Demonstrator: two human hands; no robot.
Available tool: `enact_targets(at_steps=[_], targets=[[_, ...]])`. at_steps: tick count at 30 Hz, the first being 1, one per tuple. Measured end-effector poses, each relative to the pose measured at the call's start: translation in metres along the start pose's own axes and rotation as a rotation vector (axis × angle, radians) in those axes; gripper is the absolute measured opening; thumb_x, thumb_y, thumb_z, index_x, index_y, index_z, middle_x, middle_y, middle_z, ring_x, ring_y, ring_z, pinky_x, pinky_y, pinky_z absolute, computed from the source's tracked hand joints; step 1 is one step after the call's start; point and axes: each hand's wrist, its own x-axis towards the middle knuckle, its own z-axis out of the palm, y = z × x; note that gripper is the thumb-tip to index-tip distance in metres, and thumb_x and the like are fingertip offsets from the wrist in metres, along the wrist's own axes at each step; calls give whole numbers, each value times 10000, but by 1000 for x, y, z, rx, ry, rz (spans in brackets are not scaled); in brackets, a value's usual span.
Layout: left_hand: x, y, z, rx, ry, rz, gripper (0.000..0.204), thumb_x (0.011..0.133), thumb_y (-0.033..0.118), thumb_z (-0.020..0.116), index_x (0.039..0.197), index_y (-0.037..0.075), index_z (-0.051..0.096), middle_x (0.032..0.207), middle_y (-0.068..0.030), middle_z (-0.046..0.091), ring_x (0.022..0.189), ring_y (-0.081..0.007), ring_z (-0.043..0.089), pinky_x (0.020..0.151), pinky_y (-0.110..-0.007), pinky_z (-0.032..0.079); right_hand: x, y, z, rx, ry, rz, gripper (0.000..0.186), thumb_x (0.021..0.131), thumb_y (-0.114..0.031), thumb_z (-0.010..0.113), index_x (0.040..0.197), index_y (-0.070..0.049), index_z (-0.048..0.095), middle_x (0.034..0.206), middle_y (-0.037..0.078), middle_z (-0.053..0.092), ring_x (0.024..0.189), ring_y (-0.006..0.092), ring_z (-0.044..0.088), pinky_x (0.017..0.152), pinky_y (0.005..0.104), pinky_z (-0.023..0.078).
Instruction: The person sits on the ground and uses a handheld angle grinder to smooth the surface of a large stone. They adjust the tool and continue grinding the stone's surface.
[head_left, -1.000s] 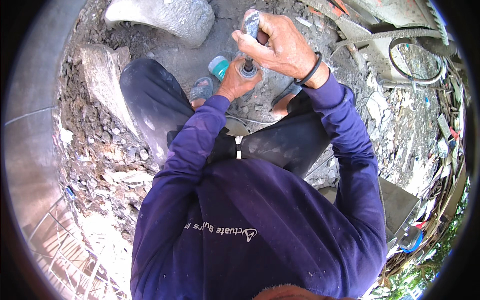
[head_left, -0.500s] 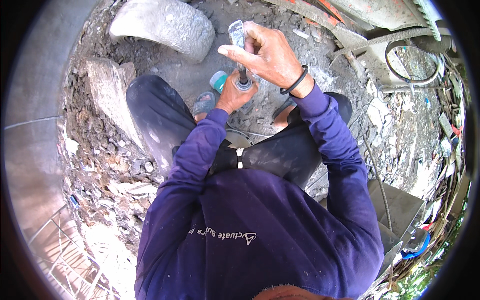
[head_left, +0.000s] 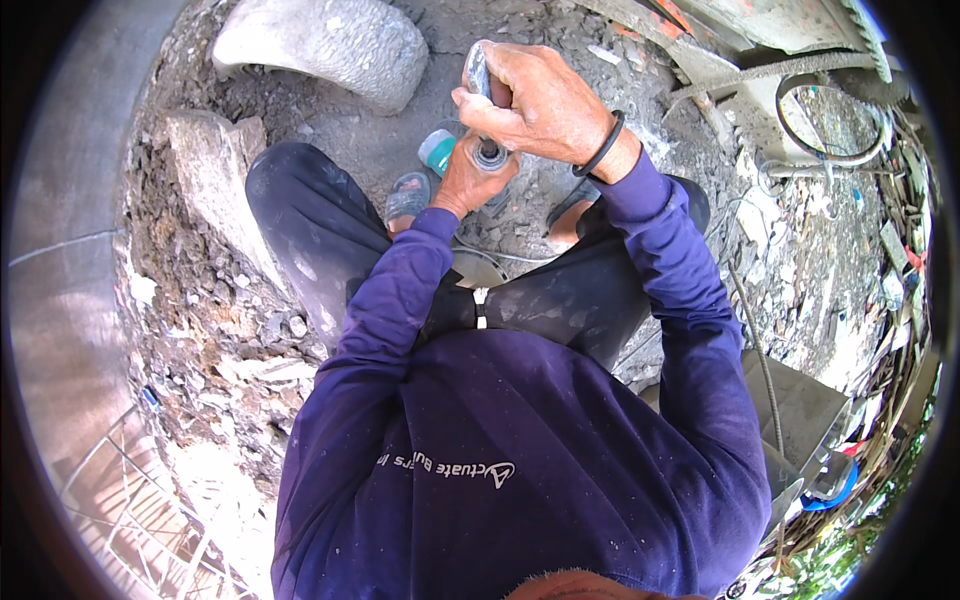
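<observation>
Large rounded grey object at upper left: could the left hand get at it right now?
Probably not right now: the left hand is closed around a ringed cylinder. Once freed, it could likely reach, perhaps leaning; mostly dusty ground shows between it and the large rounded grey object.

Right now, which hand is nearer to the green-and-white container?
Left. The left hand is close beside the container, just right of it and slightly lower in the picture; the right hand is farther off to the right.

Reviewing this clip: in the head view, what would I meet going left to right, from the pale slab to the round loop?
Pale slab, teal container, right hand, black wristband, round loop.
</observation>
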Motion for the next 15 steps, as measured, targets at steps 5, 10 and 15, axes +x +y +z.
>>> enact_targets(at_steps=[5,10,15], targets=[[-1,-2,-1,-11,5,26,569,841,148,811,1328,0,559,1257,-134,675,1196,-253,649,1006,-391,503,0,-9,-5,-15,10,-19,408,885,-345,694,822,37,565,733,243,586,711,457,608,625,509,483],[-3,-3,-2,25,-19,22,603,838,152,815,1353,9,535,1268,-141,664,1213,-263,637,1017,-400,493,-5,0,3,5,42,-50,417,884,-368,733,825,16,580,687,216,571,663,425,608,601,486,479],[-1,-3,-3,-23,-52,-48,577,841,153,812,1334,3,554,1258,-143,669,1201,-264,641,1010,-402,492,-6,2,-1,10,57,-68,431,878,-393,765,782,-24,564,637,148,539,593,352,580,550,442,448]])
